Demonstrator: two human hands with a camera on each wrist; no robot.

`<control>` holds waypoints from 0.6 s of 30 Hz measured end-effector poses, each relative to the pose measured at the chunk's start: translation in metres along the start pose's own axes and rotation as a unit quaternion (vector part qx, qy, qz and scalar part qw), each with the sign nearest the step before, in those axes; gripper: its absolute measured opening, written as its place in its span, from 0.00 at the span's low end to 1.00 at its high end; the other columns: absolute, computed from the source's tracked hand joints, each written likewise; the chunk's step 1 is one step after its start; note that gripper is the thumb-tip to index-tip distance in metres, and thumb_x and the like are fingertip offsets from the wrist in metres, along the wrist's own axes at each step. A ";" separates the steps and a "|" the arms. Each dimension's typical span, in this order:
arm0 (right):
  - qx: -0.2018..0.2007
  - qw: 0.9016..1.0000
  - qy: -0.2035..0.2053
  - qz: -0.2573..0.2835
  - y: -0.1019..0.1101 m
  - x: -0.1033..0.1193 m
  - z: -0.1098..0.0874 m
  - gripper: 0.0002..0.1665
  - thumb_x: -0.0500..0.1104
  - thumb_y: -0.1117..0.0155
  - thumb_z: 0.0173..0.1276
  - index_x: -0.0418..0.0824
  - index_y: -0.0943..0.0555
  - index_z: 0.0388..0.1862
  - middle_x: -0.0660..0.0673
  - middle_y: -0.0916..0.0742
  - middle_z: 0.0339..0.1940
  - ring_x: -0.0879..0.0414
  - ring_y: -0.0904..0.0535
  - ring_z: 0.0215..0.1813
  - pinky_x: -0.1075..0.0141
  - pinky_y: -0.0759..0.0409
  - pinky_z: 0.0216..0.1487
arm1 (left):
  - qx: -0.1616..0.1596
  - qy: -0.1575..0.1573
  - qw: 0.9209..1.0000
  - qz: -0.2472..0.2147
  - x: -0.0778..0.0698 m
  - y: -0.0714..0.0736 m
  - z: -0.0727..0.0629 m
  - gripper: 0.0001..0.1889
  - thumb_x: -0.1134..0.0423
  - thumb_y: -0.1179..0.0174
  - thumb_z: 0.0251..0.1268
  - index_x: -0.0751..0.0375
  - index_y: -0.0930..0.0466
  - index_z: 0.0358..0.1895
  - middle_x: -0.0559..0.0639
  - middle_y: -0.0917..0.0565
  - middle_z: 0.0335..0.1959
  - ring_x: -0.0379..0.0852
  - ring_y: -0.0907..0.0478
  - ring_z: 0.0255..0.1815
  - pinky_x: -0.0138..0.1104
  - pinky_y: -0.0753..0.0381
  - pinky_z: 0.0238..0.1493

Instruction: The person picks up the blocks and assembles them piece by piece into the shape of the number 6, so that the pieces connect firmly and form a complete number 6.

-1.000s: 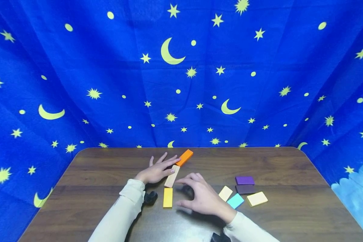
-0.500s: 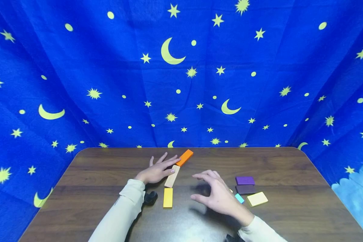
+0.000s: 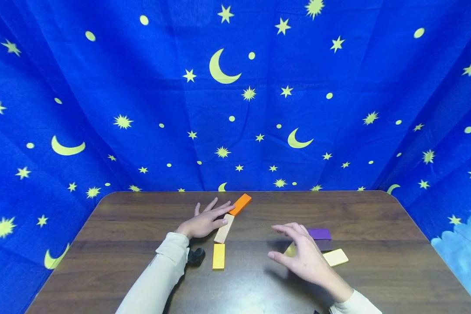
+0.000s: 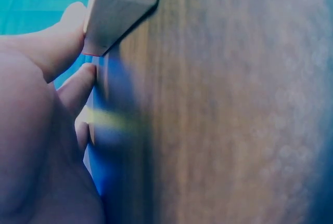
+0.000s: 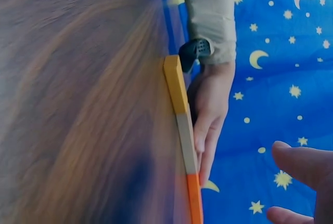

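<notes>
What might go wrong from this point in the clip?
The left hand, its thumb against the plain wooden block, might nudge it out of line. The orange block, near the far edge of the table, could get pushed off. The right hand may bump the purple block.

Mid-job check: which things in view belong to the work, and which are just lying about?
Likely in the job:
orange block, plain wooden block, yellow block, in a row
left hand, at the row
right hand, holding nothing
purple block, cream block, probably spares

Seemingly just there:
starry blue curtain
light blue cloth
</notes>
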State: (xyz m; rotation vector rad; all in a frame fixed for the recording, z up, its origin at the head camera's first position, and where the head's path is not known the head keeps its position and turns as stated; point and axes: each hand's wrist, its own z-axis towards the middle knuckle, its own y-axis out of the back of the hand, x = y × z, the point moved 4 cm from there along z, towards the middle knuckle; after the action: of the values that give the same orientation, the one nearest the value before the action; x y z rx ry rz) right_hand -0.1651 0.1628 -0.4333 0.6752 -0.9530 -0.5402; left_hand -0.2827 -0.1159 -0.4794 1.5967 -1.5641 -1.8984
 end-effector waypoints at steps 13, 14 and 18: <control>-0.026 0.999 -0.016 -0.015 0.013 -0.019 -0.015 0.38 0.51 0.17 0.49 0.45 0.18 0.60 0.48 0.15 0.52 0.56 0.24 0.55 0.53 0.25 0.52 | -0.008 -0.015 1.000 0.002 -0.002 0.000 -0.002 0.28 0.46 0.55 0.81 0.40 0.41 0.79 0.43 0.45 0.81 0.58 0.66 0.83 0.68 0.81 0.68; -0.025 0.999 -0.018 -0.018 0.013 -0.020 -0.016 0.38 0.51 0.17 0.49 0.44 0.18 0.60 0.48 0.15 0.52 0.56 0.23 0.55 0.53 0.25 0.52 | -0.008 -0.016 1.000 0.005 -0.002 0.000 -0.002 0.28 0.46 0.55 0.81 0.40 0.41 0.79 0.43 0.45 0.81 0.58 0.66 0.83 0.68 0.81 0.68; -0.029 0.999 -0.023 -0.032 0.015 -0.024 -0.020 0.39 0.53 0.17 0.49 0.43 0.18 0.60 0.50 0.15 0.52 0.56 0.23 0.56 0.53 0.24 0.53 | -0.009 -0.017 1.000 0.009 -0.002 0.001 -0.001 0.28 0.46 0.55 0.81 0.41 0.41 0.79 0.43 0.45 0.81 0.58 0.66 0.83 0.68 0.80 0.68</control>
State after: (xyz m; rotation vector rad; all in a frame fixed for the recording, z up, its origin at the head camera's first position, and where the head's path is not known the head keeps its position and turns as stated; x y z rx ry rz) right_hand -0.1573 0.1948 -0.4436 0.6456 -0.9583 -0.6400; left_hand -0.2818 -0.1154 -0.4774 1.5467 -1.5648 -1.9337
